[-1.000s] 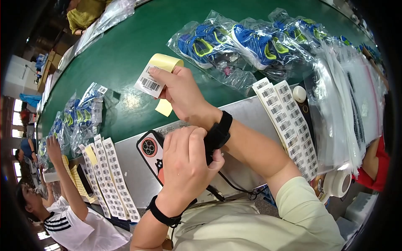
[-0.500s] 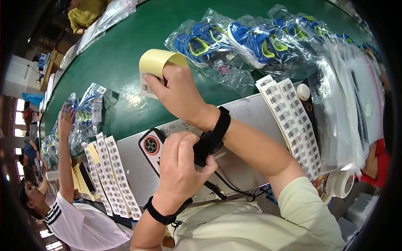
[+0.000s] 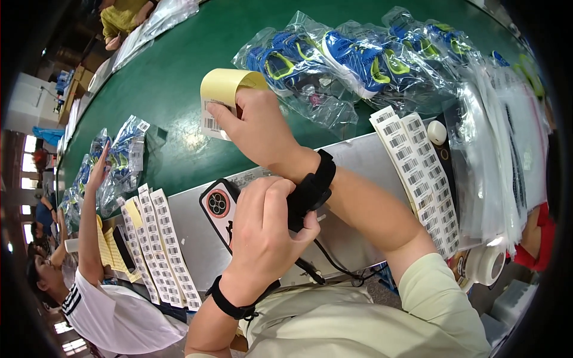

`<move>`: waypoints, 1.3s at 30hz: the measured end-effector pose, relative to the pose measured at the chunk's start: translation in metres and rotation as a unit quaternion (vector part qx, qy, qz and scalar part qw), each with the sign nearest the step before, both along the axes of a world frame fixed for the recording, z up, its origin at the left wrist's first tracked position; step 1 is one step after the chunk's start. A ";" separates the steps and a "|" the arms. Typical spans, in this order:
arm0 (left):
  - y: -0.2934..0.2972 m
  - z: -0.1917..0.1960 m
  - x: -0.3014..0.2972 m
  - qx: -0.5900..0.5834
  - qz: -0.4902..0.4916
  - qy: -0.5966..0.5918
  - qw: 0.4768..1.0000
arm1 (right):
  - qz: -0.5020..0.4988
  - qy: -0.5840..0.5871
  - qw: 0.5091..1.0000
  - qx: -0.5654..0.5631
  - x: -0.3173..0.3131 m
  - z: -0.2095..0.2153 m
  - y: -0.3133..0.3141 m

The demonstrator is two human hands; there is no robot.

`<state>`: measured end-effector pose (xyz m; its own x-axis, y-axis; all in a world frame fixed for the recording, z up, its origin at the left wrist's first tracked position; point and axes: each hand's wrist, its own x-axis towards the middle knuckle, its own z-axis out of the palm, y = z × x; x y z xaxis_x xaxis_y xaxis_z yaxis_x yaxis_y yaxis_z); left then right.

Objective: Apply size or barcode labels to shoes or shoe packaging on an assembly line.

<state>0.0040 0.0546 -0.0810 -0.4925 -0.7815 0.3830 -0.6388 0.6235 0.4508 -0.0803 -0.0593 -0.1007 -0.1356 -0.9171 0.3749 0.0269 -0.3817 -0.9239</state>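
My right hand pinches a curled strip of barcode labels with yellow backing, held over the green table. A black strap with a small black device sits around my right wrist. My left hand is closed on that device, its thumb and fingers at the near side. Another black band circles my left wrist. Partly hidden behind my left hand lies a phone with a round camera ring, on the metal surface.
Blue-and-lime shoes in clear bags lie across the far green table. Barcode label strips rest at right, beside clear bags; more label strips are at left. A co-worker reaches toward bagged shoes. A jar stands lower right.
Both my hands have shifted slightly right, the left still on the wrist device. The label strip stays in my right hand. The co-worker's hand has turned at the left bagged shoes.
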 end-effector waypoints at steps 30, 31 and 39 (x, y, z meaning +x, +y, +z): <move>-0.040 0.023 0.128 0.034 0.148 0.185 0.971 | 0.296 0.065 0.949 0.088 0.036 0.025 0.041; -0.041 0.023 0.132 -0.020 0.167 0.126 0.978 | 0.201 0.113 0.972 0.040 0.039 0.026 0.040; -0.061 0.016 0.132 -0.157 0.202 -0.316 0.914 | 0.253 0.234 0.922 -0.175 0.077 0.077 0.104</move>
<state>0.1364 -0.0059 -0.0646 -0.3893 -0.8485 0.3585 -0.9158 0.3149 -0.2491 -0.0033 0.0447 -0.0240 0.5290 -0.6304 0.5681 -0.0868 -0.7061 -0.7028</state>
